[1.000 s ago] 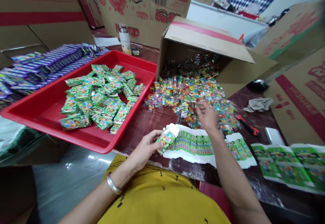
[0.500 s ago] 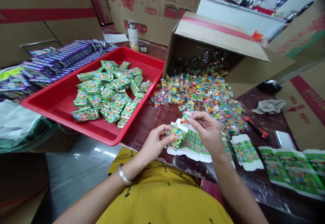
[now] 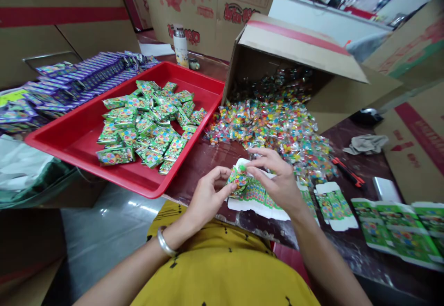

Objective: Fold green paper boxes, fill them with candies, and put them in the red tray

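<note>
Left hand (image 3: 209,197) is gripping a green box (image 3: 237,181), prob steadying its open end while right hand (image 3: 279,181) is pinching green candy (image 3: 242,168).

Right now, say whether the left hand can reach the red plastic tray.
Probably yes: nothing visible stands between the left hand and the tray, though that hand holds a small green printed carton.

Small green carton (image 3: 236,186), as seen from where I stand: printed with bright round motifs, held tilted, white flap (image 3: 242,162) raised at its open end. Candy packet (image 3: 243,168): green portion visible, remainder hidden, at that opening.
</note>
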Available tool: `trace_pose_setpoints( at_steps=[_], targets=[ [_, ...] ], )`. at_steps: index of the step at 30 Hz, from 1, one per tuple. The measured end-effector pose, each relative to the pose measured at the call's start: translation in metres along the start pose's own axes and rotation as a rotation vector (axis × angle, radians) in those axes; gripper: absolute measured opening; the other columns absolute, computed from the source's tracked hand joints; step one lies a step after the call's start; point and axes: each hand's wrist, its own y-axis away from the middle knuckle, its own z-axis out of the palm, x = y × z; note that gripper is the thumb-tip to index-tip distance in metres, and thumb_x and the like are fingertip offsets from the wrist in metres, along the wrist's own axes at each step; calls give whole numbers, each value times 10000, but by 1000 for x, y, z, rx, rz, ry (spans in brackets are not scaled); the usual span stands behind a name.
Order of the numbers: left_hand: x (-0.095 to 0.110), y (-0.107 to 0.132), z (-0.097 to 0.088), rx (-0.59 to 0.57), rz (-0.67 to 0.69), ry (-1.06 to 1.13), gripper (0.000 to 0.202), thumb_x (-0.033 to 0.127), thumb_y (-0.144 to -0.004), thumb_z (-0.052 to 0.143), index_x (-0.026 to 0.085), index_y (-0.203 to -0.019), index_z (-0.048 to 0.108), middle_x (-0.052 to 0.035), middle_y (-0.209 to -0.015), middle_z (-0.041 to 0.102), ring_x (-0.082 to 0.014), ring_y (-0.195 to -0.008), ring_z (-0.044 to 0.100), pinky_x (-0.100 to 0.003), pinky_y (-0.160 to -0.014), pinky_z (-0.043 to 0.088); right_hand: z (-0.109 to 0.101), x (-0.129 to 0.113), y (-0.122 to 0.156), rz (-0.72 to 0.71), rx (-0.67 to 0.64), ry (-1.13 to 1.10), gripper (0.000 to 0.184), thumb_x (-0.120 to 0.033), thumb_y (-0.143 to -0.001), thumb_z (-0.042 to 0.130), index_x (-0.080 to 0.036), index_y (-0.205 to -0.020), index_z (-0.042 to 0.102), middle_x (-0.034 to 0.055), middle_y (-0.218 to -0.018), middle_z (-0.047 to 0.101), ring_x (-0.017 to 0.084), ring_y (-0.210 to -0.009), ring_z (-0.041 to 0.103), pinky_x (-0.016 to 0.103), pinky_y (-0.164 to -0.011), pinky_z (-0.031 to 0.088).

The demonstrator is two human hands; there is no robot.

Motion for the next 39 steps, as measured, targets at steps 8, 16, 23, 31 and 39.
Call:
trace_pose_setpoints(
  at_steps=[8,16,23,31,39],
  targets=[
    [3,4,0,4,70,87,457,271,-883,641,248,-1312,484,-27,-987,617,-144,-856,631,-252,-769,526,28,10,22,320,-32,-438,279,-335,-851,711,-262,-1115,655,44,-958,720,216,-843,690,349,-744,555],
    [-1,3,-2,-81,51,61,264,239,-883,639,203,-1131,556,-33,-1041,601,-135,-904,577,-217,-755,481,52,12,33,260,143,-403,77,-297,-877,675,-222,-866,688,59,-1060,678,212,-961,659,330,-825,525],
    [2,5,0,30,97,43,327,173,-859,651,240,-1125,473,-9,-1036,533,-125,-935,563,-202,-725,483,48,6,20,307,96,-595,152,-308,-825,739,-220,-836,616,15,-875,675,167,-836,640,286,-755,523],
    [7,11,-6,-29,136,-147,436,156,-909,566,250,-1315,438,-52,-1113,605,-161,-995,622,-275,-824,531,32,11,3,413,-50,-561,191,-324,-788,771,-185,-710,667,17,-764,665,147,-704,595,272,-651,470],
    [10,13,-10,-38,144,-218,437,196,-922,567,260,-1352,528,-57,-1331,607,-203,-1169,585,-336,-999,477,33,1,9,286,6,-412,157,-297,-845,717,-196,-730,677,32,-862,670,166,-811,619,295,-727,477]
  ],
)
